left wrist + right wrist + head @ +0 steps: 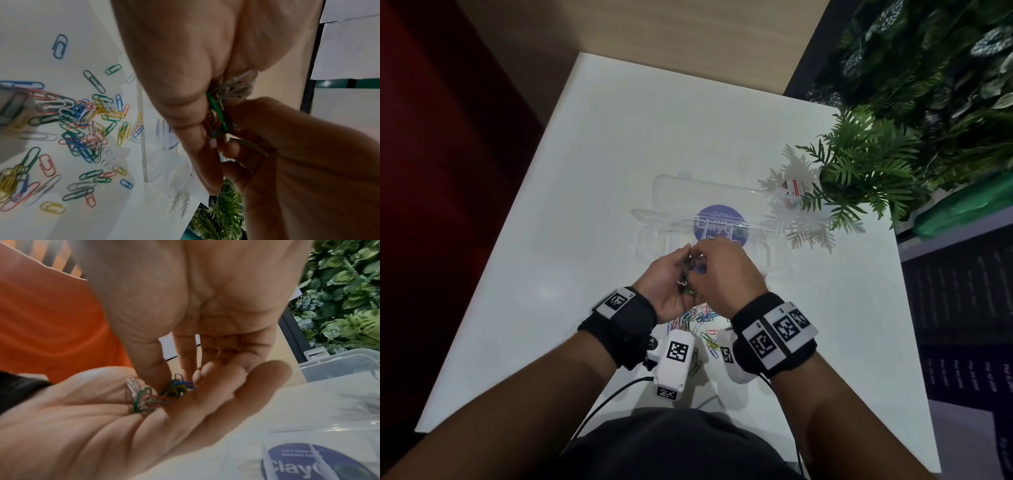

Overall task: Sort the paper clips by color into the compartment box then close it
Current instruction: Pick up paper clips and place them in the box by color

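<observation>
Two hands (698,274) cup one clip bunch (156,395).

Wide bare stretches of white table (592,178) left of and beyond the clear compartment box (709,219), open to approach. Box lid (722,192) thrown back on the far side, blocking a low reach from there. Fern fronds (859,171) leaning over the box's right end, crowding that side. Near edge cluttered by loose paper clips (82,123), scattered close to the box's front wall. Both hands (698,274) raised together above the front of the box.
</observation>
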